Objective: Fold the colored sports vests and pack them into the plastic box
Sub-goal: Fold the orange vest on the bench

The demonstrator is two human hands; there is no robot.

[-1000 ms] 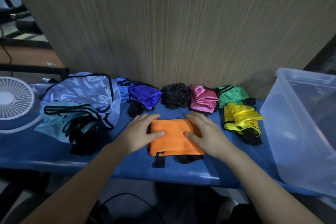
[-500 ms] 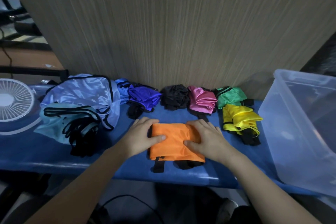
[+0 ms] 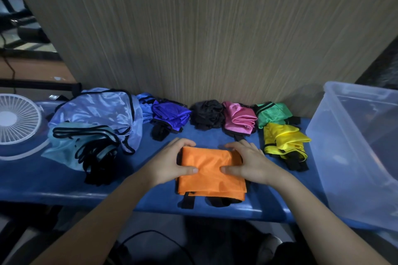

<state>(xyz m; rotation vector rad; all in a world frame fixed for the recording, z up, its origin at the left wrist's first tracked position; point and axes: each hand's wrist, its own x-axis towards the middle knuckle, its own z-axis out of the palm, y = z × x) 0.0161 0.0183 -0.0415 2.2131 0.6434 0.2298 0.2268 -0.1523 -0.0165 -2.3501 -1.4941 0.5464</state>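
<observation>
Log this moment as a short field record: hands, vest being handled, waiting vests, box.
left hand: grips the orange vest, thumb on top
right hand: grips the same vest's other side
orange vest: folded, on the blue table
waiting vests: yellow vest, green vest, pink vest, bunched on the table
plastic box: at right, contents unclear

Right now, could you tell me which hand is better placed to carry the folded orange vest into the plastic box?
Probably the right hand. It grips the orange vest on the side facing the plastic box, which stands at the table's right end. The left hand would have to cross over.
</observation>
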